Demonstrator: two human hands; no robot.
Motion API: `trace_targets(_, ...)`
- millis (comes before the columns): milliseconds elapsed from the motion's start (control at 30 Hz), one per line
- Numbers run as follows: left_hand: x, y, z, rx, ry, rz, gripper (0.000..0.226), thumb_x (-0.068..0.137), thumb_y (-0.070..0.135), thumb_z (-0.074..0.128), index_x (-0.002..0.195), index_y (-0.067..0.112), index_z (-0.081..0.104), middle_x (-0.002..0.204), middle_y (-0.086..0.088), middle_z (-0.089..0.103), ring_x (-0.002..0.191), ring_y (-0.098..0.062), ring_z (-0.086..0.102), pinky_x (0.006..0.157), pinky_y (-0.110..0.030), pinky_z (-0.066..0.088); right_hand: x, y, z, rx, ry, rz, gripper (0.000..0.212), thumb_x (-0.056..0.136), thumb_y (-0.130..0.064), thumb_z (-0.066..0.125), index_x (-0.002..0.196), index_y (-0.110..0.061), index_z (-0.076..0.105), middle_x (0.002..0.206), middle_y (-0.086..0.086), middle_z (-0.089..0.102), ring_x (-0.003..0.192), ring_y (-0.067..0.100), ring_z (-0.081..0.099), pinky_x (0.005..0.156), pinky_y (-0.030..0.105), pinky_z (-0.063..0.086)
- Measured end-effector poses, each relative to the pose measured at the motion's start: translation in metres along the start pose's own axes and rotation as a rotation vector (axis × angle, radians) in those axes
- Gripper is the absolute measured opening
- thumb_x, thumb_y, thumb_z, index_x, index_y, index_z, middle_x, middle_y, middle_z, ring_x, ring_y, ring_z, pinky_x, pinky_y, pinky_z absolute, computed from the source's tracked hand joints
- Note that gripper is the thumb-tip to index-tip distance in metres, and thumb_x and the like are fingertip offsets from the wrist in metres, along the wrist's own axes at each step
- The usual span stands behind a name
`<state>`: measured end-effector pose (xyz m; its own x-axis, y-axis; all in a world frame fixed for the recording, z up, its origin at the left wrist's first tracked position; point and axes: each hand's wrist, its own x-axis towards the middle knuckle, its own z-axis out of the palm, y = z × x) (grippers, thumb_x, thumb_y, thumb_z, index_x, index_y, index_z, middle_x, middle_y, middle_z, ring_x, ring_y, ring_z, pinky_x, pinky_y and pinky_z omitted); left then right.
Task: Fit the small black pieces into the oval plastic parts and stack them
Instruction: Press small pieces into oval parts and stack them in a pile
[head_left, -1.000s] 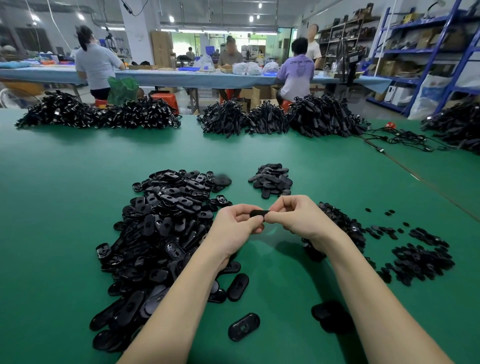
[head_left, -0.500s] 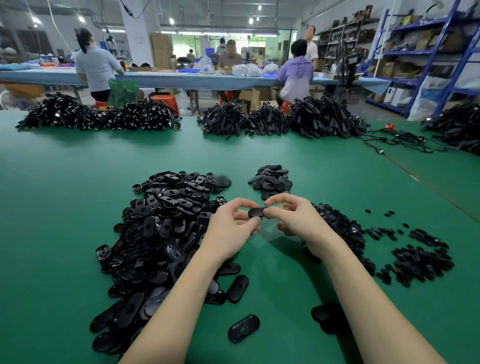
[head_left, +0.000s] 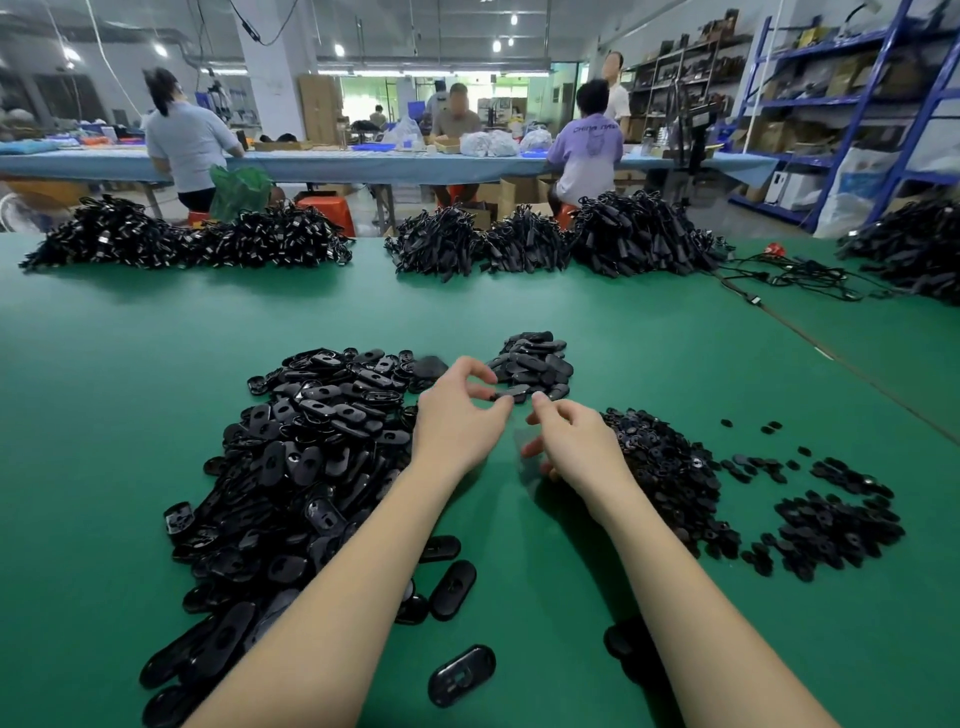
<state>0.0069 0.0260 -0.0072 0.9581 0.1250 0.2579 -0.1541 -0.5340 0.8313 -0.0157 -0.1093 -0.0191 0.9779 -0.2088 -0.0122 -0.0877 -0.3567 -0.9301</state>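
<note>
My left hand (head_left: 454, 421) pinches a black oval part (head_left: 511, 392) by its end, just in front of a small heap of oval parts (head_left: 535, 358). Just to its right, my right hand (head_left: 574, 441) is off the part, index finger raised, the other fingers loosely curled and blurred, nothing visible in them. A large pile of oval plastic parts (head_left: 306, 467) lies to the left of my arms. The small black pieces (head_left: 665, 467) are heaped to the right, with a second scatter of small pieces (head_left: 831, 519) further out.
Loose oval parts (head_left: 453, 583) lie on the green table (head_left: 130, 374) between my forearms, one oval (head_left: 461, 675) nearest me. Bundles of black cables (head_left: 249, 239) line the far edge, and a cable (head_left: 779, 275) trails at right. People sit at a bench behind.
Both hands held the oval part together before. Now my right hand has come off it and dropped back, while my left hand has carried the part forward toward the small heap.
</note>
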Motion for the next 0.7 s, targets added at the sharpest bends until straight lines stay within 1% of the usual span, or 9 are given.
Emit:
trace_targets(67,0.016,0.005,0.011,0.037,0.006,0.007,0.016,0.082,0.03,0.072,0.082,0.029,0.056,0.085,0.015,0.068,0.089,-0.015,0.065,0.081,-0.028,0.049,0.001,0.002,0.001,-0.015,0.025,-0.008,0.036,0.101,-0.049,0.047,0.089,-0.02,0.064,0.064,-0.005,0.074,0.072,0.023,0.067,0.087,0.043,0.057)
trace_targets(133,0.035,0.011,0.02,0.097,0.017,0.032,0.015,0.083,0.03,0.07,0.078,0.029,0.055,0.085,0.013,0.067,0.09,-0.016,0.064,0.079,-0.026,0.047,0.001,0.003,0.003,-0.055,0.034,-0.026,0.035,0.1,-0.049,0.047,0.086,-0.021,0.063,0.069,-0.003,0.075,0.088,0.031,0.07,0.091,0.046,0.055)
trace_targets(167,0.044,0.013,0.023,0.125,0.02,0.035,0.013,0.084,0.03,0.069,0.079,0.029,0.057,0.083,0.014,0.065,0.09,-0.016,0.063,0.076,-0.026,0.044,0.001,0.004,0.003,-0.072,0.035,-0.03,0.035,0.1,-0.05,0.047,0.085,-0.022,0.063,0.072,-0.002,0.076,0.092,0.032,0.069,0.092,0.046,0.054)
trace_targets(233,0.062,0.017,0.03,0.171,0.025,0.022,0.008,0.086,0.03,0.066,0.083,0.028,0.059,0.083,0.014,0.064,0.089,-0.017,0.061,0.074,-0.026,0.042,0.001,0.006,0.005,-0.099,0.033,-0.037,0.035,0.099,-0.051,0.047,0.085,-0.023,0.063,0.073,-0.004,0.076,0.09,0.029,0.07,0.09,0.044,0.055)
trace_targets(300,0.076,0.018,0.036,0.229,0.036,0.0,0.007,0.088,0.03,0.065,0.085,0.027,0.06,0.088,0.008,0.065,0.088,-0.019,0.059,0.075,-0.028,0.044,0.003,0.007,0.005,-0.125,0.029,-0.04,0.034,0.098,-0.052,0.047,0.087,-0.024,0.063,0.074,-0.005,0.076,0.088,0.026,0.07,0.089,0.042,0.055)
trace_targets(400,0.092,0.015,0.041,0.325,0.043,-0.017,0.004,0.09,0.028,0.062,0.087,0.027,0.06,0.093,0.005,0.065,0.086,-0.02,0.056,0.071,-0.027,0.04,0.004,0.009,0.005,-0.146,0.024,-0.051,0.033,0.098,-0.053,0.048,0.09,-0.025,0.064,0.071,-0.007,0.075,0.086,0.023,0.07,0.088,0.039,0.055)
trace_targets(467,0.098,0.011,0.045,0.363,0.023,-0.021,0.004,0.092,0.029,0.062,0.089,0.026,0.061,0.095,0.004,0.066,0.088,-0.02,0.058,0.071,-0.028,0.04,0.005,0.009,0.005,-0.159,0.023,-0.057,0.032,0.098,-0.053,0.048,0.091,-0.025,0.064,0.072,-0.007,0.075,0.086,0.022,0.07,0.088,0.038,0.055)
trace_targets(600,0.101,0.006,0.052,0.364,-0.002,-0.031,0.009,0.092,0.035,0.064,0.09,0.026,0.064,0.091,0.004,0.066,0.086,-0.021,0.058,0.071,-0.027,0.038,0.006,0.01,0.006,-0.188,0.017,-0.06,0.034,0.098,-0.052,0.049,0.092,-0.025,0.067,0.076,-0.006,0.076,0.088,0.022,0.07,0.087,0.036,0.055)
trace_targets(700,0.098,0.006,0.056,0.296,-0.02,-0.019,0.01,0.093,0.037,0.063,0.093,0.027,0.066,0.092,0.008,0.064,0.087,-0.02,0.059,0.071,-0.027,0.04,0.007,0.01,0.004,-0.2,0.015,-0.061,0.033,0.097,-0.052,0.049,0.091,-0.024,0.067,0.078,-0.005,0.076,0.087,0.022,0.07,0.087,0.036,0.055)
